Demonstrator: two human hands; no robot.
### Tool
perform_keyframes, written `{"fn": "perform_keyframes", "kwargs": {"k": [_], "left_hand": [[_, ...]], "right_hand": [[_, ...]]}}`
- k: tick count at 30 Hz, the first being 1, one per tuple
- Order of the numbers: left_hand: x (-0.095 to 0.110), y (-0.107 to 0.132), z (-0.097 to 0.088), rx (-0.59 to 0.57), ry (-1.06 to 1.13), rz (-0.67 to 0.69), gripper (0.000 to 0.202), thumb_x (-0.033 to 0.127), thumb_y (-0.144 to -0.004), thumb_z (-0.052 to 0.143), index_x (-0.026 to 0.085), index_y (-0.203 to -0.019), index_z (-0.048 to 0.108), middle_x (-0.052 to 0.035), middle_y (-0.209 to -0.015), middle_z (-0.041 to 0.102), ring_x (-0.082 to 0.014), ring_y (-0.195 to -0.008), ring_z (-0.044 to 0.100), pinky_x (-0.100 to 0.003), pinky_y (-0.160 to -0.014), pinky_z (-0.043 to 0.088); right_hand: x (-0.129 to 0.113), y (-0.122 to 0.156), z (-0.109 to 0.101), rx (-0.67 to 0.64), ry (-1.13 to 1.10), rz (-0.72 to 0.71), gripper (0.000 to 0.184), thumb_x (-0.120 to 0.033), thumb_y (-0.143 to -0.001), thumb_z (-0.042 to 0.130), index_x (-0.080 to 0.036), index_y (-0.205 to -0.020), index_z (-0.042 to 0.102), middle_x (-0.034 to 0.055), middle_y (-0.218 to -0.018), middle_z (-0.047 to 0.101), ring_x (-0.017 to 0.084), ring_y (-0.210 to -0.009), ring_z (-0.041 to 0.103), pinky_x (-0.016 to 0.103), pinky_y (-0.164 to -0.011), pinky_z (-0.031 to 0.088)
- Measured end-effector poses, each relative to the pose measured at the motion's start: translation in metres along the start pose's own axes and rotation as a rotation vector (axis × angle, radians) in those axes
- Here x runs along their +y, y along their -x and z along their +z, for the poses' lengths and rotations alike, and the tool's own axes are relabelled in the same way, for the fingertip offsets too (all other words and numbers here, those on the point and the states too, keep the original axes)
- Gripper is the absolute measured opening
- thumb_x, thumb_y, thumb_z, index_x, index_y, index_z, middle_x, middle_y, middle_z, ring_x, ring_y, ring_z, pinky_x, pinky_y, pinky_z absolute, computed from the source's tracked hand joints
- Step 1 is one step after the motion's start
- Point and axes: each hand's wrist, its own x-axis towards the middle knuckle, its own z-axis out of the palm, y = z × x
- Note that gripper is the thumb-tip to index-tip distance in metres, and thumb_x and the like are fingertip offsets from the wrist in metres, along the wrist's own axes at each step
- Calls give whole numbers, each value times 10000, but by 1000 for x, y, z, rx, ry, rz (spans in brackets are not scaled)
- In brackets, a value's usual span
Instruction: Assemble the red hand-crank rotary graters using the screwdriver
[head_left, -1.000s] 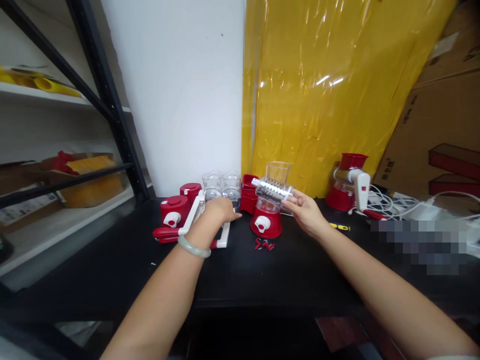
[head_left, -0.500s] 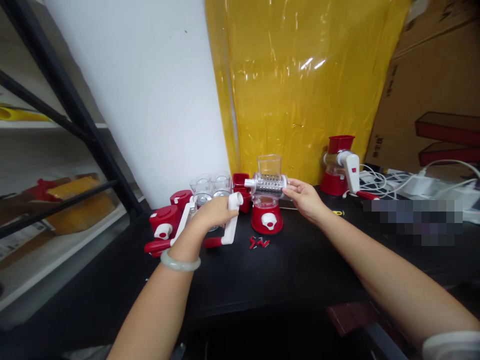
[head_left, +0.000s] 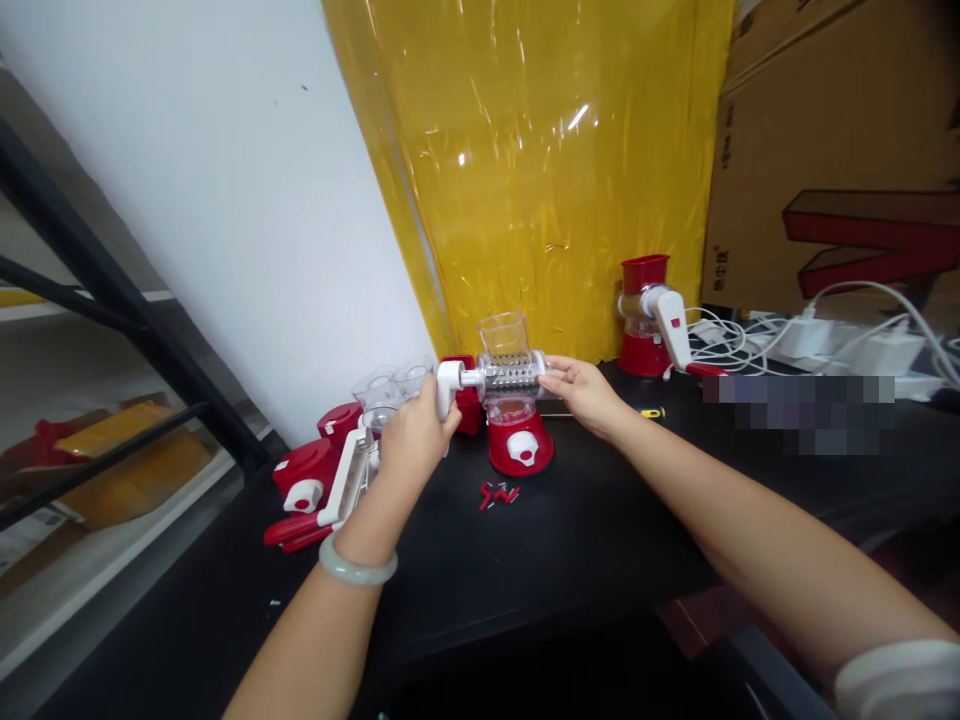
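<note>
A rotary grater [head_left: 518, 440] with a red base, clear hopper and metal drum [head_left: 510, 374] stands on the black table [head_left: 570, 540]. My left hand [head_left: 412, 437] is closed round a white crank handle [head_left: 448, 384] and holds its top end against the left tip of the drum. My right hand [head_left: 579, 392] grips the drum's right end, steadying it. A pale bangle sits on my left wrist.
More red bases [head_left: 304, 475], clear housings [head_left: 386, 385] and crank handles [head_left: 330, 500] lie at the left. Small red pieces [head_left: 499, 494] lie in front of the grater. A finished grater [head_left: 646, 318], cables, cardboard boxes and a yellow sheet stand behind; shelving at left.
My left hand picked a white crank handle off the table, lifted it and brought it to the drum's left end. My right hand stayed on the drum. The view shifted right.
</note>
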Motion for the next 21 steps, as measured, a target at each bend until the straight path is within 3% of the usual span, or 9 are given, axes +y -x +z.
{"fn": "perform_keyframes", "kwargs": {"k": [4,8,15,21], "left_hand": [[6,4,6,49,-9,26,564,394,-894,517,188,-1411,425,-172,-952,698,-348,-739,682,-437,-668,492],[4,4,16,99,93,34,626,355,-884,541,207,-1466,366,-167,-1077,698,-324,-806,690,-407,-707,504],[-5,1,30,161,352,106,595,326,-869,573,212,-1435,430,-92,-1106,711,-225,-831,690,-311,-782,509],[-14,-3,42,238,366,190,645,311,-850,597,175,-1453,414,-87,-1029,719,-206,-817,676,-301,-816,512]], "right_hand": [[0,0,0,-11,-10,-8,411,-358,-643,812,-188,-999,698,62,-897,761,196,-853,705,403,-932,501],[0,0,0,-4,-21,-8,405,-336,-658,806,-195,-1021,695,52,-895,761,202,-878,706,415,-943,503],[1,0,-3,14,-5,-2,402,-301,-670,798,-180,-1038,692,57,-910,758,189,-851,701,401,-924,512],[3,-1,-5,19,10,-7,401,-302,-671,799,-180,-1038,693,52,-899,757,190,-838,700,404,-920,513]]}}
